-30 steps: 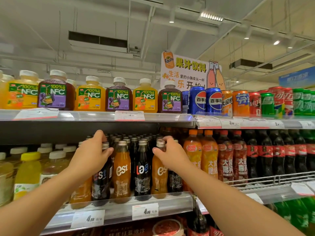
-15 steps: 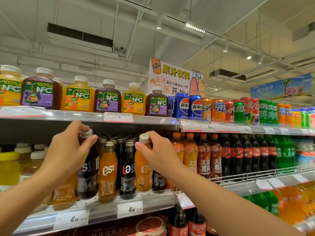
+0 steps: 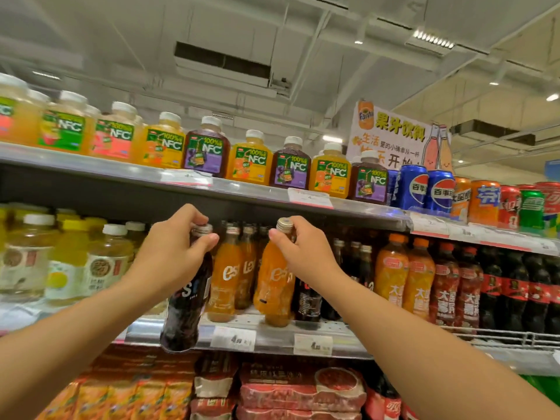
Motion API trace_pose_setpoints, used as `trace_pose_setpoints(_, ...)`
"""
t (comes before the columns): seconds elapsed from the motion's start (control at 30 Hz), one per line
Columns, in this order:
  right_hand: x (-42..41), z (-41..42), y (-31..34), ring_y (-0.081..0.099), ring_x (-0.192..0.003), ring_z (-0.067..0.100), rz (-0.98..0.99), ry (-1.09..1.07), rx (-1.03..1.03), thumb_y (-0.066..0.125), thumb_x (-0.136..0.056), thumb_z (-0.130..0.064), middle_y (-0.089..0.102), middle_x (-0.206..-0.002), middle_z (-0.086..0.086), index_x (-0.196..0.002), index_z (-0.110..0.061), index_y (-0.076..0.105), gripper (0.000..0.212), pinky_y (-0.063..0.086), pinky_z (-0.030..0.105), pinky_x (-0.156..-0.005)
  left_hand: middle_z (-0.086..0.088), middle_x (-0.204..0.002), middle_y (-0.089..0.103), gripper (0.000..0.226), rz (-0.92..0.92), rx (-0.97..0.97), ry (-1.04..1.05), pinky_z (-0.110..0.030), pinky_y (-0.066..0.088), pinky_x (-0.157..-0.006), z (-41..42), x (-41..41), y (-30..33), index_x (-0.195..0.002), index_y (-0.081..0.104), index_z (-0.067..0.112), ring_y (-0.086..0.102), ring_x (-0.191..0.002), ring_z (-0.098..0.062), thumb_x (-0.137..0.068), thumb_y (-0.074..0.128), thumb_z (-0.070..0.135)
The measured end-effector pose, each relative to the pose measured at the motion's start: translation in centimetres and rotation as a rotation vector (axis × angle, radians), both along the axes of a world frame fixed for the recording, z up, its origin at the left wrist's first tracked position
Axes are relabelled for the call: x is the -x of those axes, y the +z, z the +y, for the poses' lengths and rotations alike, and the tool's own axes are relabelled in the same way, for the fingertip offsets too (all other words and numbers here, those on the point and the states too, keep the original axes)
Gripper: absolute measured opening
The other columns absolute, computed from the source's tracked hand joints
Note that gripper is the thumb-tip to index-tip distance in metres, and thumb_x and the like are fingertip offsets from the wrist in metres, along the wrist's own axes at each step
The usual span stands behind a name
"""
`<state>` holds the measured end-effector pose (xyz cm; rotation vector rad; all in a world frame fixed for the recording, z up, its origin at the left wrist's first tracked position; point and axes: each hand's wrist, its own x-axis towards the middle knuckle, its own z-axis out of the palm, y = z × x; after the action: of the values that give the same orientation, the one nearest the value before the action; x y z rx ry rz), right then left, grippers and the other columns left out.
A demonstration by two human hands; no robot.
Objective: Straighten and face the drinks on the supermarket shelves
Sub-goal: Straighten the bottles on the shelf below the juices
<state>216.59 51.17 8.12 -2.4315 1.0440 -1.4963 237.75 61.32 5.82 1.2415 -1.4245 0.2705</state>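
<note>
The left hand [image 3: 169, 256] grips a dark cola bottle [image 3: 188, 301] by its neck, tilted, off the middle shelf's [image 3: 272, 334] front edge. The right hand's [image 3: 306, 253] fingers [image 3: 280, 237] pinch the orange bottle's [image 3: 274, 286] neck at that edge.

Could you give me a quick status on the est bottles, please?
Left hand grips dark est bottle, lifted off shelf. Right hand pinches orange est bottle by neck. Nothing in the way.

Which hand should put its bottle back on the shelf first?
Probably the right hand: its orange bottle hangs just above the shelf. The left hand has its dark bottle tilted, out past the edge.
</note>
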Motion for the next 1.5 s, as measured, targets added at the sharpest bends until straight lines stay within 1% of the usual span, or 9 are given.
trace_pose_setpoints(0.07, -1.1, -0.8, -0.3, 0.059, -0.081, 0.005, -0.013, -0.003, -0.017, 0.056, -0.092, -0.049, 0.061, -0.088, -0.014, -0.103, -0.033, 0.056, 0.019, 0.047, 0.024, -0.065, 0.013, -0.084, 0.059, 0.021, 0.002, -0.012, 0.023, -0.033, 0.053, -0.063, 0.4, -1.1, -0.3, -0.101, 0.052, 0.028, 0.057, -0.078, -0.004, -0.087, 0.066, 0.036)
trace_pose_setpoints(0.3, -4.4, -3.8, -1.4, 0.058, -0.082, 0.005, -0.046, -0.038, -0.100, 0.057, -0.093, -0.045, 0.059, -0.089, -0.016, -0.102, -0.034, 0.053, 0.014, 0.042, 0.017, -0.062, 0.018, -0.082, 0.057, 0.021, 0.005, -0.036, 0.021, -0.015, 0.044, -0.055, 0.6, -3.0, -1.7, -0.098, 0.049, 0.033, 0.058, -0.075, 0.000, -0.086, 0.067, 0.036)
trace_pose_setpoints(0.53, -6.3, -6.6, -2.0, 0.057, -0.116, 0.025, 0.044, -0.201, -0.191, 0.052, -0.094, -0.051, 0.059, -0.125, 0.002, -0.138, -0.017, 0.046, 0.056, 0.051, 0.035, -0.090, 0.022, -0.082, 0.053, 0.021, 0.019, -0.057, 0.022, -0.014, 0.042, -0.056, 0.0, -3.6, -2.2, -0.096, 0.048, 0.034, 0.055, -0.075, 0.004, -0.087, 0.067, 0.033)
trace_pose_setpoints(0.73, -6.9, -7.4, -1.1, 0.058, -0.079, 0.013, 0.076, -0.307, -0.275, 0.051, -0.095, -0.051, 0.052, -0.084, -0.006, -0.131, -0.012, 0.048, 0.053, 0.055, 0.028, -0.068, 0.021, -0.082, 0.053, 0.019, 0.014, -0.065, 0.010, -0.013, 0.041, -0.057, -0.6, -3.3, -2.4, -0.096, 0.050, 0.031, 0.055, -0.076, 0.002, -0.088, 0.066, 0.033)
trace_pose_setpoints(1.07, -7.4, -6.1, -1.4, 0.066, -0.072, 0.016, 0.079, -0.330, -0.371, 0.056, -0.091, -0.053, 0.056, -0.087, -0.001, -0.136, -0.013, 0.043, 0.061, 0.060, 0.031, -0.068, 0.016, -0.089, 0.056, 0.020, 0.074, -0.088, -0.015, -0.019, 0.048, -0.062, -2.1, -2.4, -2.2, -0.095, 0.050, 0.034, 0.056, -0.082, -0.003, -0.086, 0.067, 0.039)
trace_pose_setpoints(1.23, -6.1, -2.0, -2.9, 0.053, -0.124, 0.012, 0.045, -0.192, -0.116, 0.057, -0.094, -0.043, 0.047, -0.145, 0.000, -0.149, -0.022, 0.029, 0.066, 0.047, 0.026, -0.093, 0.011, -0.090, 0.061, 0.022, 0.102, -0.098, -0.064, -0.024, 0.052, -0.066, -2.2, -0.9, -1.7, -0.097, 0.054, 0.032, 0.060, -0.083, -0.005, -0.084, 0.070, 0.039)
trace_pose_setpoints(1.3, -5.0, 0.5, -4.2, 0.059, -0.104, -0.006, 0.069, -0.010, -0.112, 0.059, -0.090, -0.033, 0.047, -0.142, -0.009, -0.145, -0.031, 0.034, 0.060, 0.048, 0.011, -0.081, 0.010, -0.090, 0.062, 0.025, 0.100, -0.105, -0.087, -0.025, 0.053, -0.068, -2.4, 0.2, -1.5, -0.100, 0.055, 0.029, 0.061, -0.084, -0.006, -0.083, 0.071, 0.039)
trace_pose_setpoints(1.4, -3.1, 3.8, -6.2, 0.062, -0.074, 0.001, 0.120, 0.195, -0.342, 0.060, -0.074, -0.029, 0.055, -0.126, -0.017, -0.137, -0.040, 0.038, 0.067, 0.055, 0.019, -0.064, 0.011, -0.089, 0.062, 0.026, 0.079, -0.107, -0.119, -0.025, 0.054, -0.068, -2.9, 2.5, -1.4, -0.100, 0.055, 0.029, 0.060, -0.083, -0.006, -0.083, 0.071, 0.040)
trace_pose_setpoints(1.5, -1.8, 5.1, -7.2, 0.063, -0.078, 0.000, 0.069, 0.181, -0.375, 0.068, -0.070, -0.047, 0.063, -0.102, -0.021, -0.116, -0.045, 0.046, 0.052, 0.056, 0.023, -0.064, 0.012, -0.084, 0.060, 0.025, 0.054, -0.093, -0.145, -0.019, 0.045, -0.061, -3.5, 5.1, -1.5, -0.095, 0.055, 0.030, 0.058, -0.080, -0.004, -0.081, 0.073, 0.040)
